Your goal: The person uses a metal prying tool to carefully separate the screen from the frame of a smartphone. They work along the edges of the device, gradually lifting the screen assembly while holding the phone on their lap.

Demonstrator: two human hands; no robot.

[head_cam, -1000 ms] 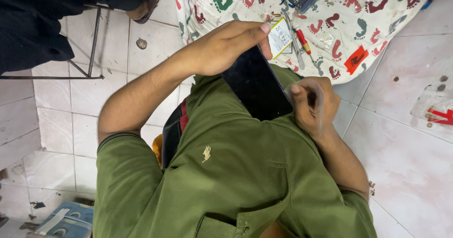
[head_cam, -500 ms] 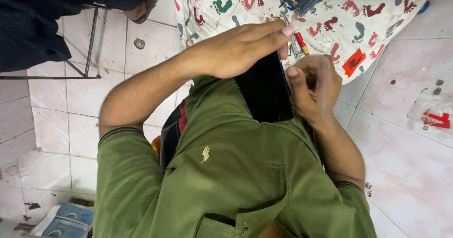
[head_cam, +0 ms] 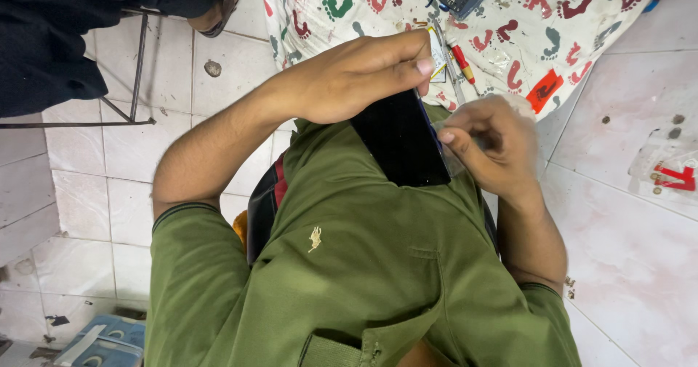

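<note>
Against the green shirt, dark flat panel pinned by left hand, fingers closed over its top edge; right hand pinching a thin clear film at its side. Best peeled slowly, panel held steady. Film blurred, barely readable; screwdriver on patterned cloth partly covered.
</note>
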